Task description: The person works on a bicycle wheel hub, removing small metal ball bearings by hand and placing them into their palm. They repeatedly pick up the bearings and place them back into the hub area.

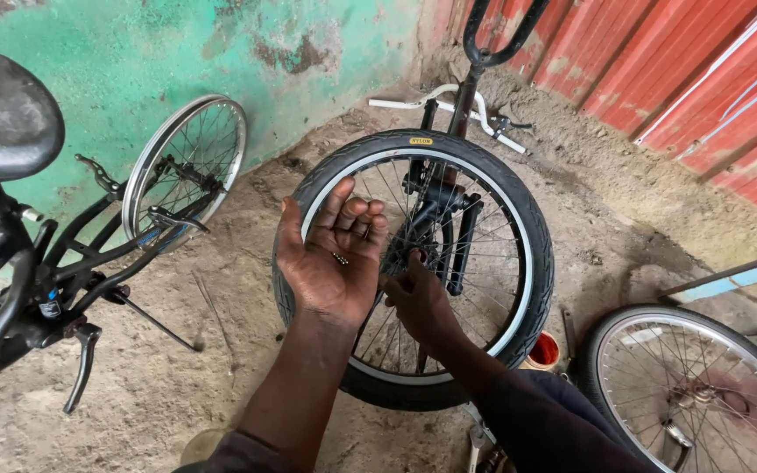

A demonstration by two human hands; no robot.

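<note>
Fingers [354,210] of the left hand [330,258] are held apart and slightly curled, palm up, with a few small metal bearing balls [340,258] cupped loose in the palm, nothing clamped. Far left, a black saddle [2,114] and dark bicycle frame [45,280] with a kickstand [81,368] are seen, and a bare spoked rim [187,162] is leaned near the green wall [133,52]. At centre, an upturned bicycle's front wheel [413,263] with a black tyre [532,236] is stood over the dirt floor [221,350], its white handlebar [449,96] resting on the ground behind. The right hand [418,298] is reached in through the spokes at the hub [413,254]; its fingertips are hidden against the hub, so whether they are pinched on anything cannot be told. Judged from this, the balls appear to be handled one at a time at the hub; the palm is best kept level and close beside the wheel so none are dropped into the dirt, and the wheel kept from turning. Further right, a small orange tub [543,350] is set just beside the tyre, then a second spoked wheel [694,385] is laid at lower right, below red corrugated sheeting [703,79].
</note>
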